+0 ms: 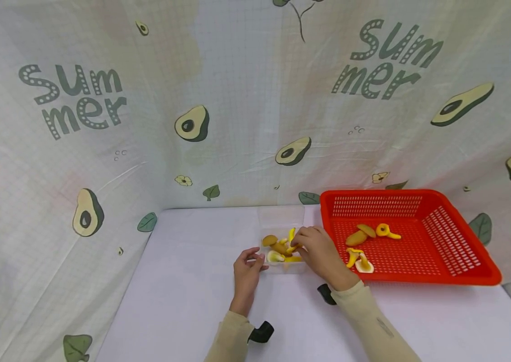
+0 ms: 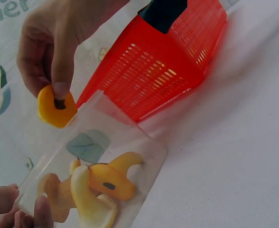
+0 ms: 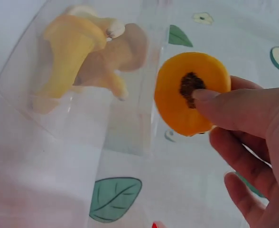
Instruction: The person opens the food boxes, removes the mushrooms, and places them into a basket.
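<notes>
Toward the middle of the table stands a clear plastic box (image 1: 282, 269) with several toy mushrooms, brown, white and yellow, in it. At its near left corner is my left hand (image 1: 247, 274), its loosely bent fingers (image 2: 43, 211) touching the box wall. My right hand (image 1: 316, 251) is over the box's right side. Between thumb and fingers it pinches a yellow toy mushroom (image 3: 172, 107) by the cap, which has a dark patch. The left wrist view has this yellow mushroom above the box rim; a yellow mushroom (image 2: 116, 183) with a similar dark patch lies inside.
A red perforated basket (image 1: 454, 246) stands to the right of the box, with brown mushrooms (image 1: 360, 235), a yellow mushroom (image 1: 387, 231) and more mushrooms in it. The box's clear lid (image 1: 281, 216) lies behind. A printed cloth (image 1: 237, 75) hangs behind the white table (image 1: 183, 301).
</notes>
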### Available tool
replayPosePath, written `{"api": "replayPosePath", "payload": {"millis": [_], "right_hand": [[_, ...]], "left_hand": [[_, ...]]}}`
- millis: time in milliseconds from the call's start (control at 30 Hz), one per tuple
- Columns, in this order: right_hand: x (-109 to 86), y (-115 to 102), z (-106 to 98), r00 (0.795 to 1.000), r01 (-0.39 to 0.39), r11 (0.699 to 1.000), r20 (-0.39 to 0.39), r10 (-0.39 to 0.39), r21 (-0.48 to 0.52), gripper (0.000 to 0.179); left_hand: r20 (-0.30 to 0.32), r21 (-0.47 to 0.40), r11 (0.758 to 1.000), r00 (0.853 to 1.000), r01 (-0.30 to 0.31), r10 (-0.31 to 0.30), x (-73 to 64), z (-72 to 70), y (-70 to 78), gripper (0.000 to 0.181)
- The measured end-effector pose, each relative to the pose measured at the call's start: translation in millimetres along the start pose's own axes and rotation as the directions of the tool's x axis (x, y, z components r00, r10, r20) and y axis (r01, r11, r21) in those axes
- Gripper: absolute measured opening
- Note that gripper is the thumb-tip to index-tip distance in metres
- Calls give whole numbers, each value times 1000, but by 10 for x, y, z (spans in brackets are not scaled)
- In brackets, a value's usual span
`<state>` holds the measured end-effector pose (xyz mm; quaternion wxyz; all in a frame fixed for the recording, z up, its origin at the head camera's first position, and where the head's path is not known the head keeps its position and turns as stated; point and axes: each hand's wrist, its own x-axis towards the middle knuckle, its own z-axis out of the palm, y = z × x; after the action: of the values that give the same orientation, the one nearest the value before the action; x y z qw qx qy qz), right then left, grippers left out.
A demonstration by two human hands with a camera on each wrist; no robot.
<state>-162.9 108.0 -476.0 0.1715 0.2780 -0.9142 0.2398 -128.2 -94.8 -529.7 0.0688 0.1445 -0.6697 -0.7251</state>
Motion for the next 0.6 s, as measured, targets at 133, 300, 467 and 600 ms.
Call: {"api": "replayPosePath", "payload": {"millis": [133, 300, 467, 600], "right_hand": [[-94, 10, -97, 995, 18, 1000, -98, -17, 10, 25], [-222, 21, -278, 990, -14, 1000, -143, 18, 25, 25], [-346, 41, -427, 980, -29, 1000, -197, 30, 8, 27], [-445, 57, -511, 968, -27, 1000, -248, 22, -15, 31]], "left_hand": [[1, 4, 1000, 1000, 4, -4, 5, 1, -1, 32], [2, 2, 1000, 1000, 6, -6, 13, 1, -12, 33], [-3, 10, 1000, 1000, 8, -8, 21, 5, -18, 32], [-7, 16, 1000, 1000, 19, -18, 23, 5, -28, 31]]}}
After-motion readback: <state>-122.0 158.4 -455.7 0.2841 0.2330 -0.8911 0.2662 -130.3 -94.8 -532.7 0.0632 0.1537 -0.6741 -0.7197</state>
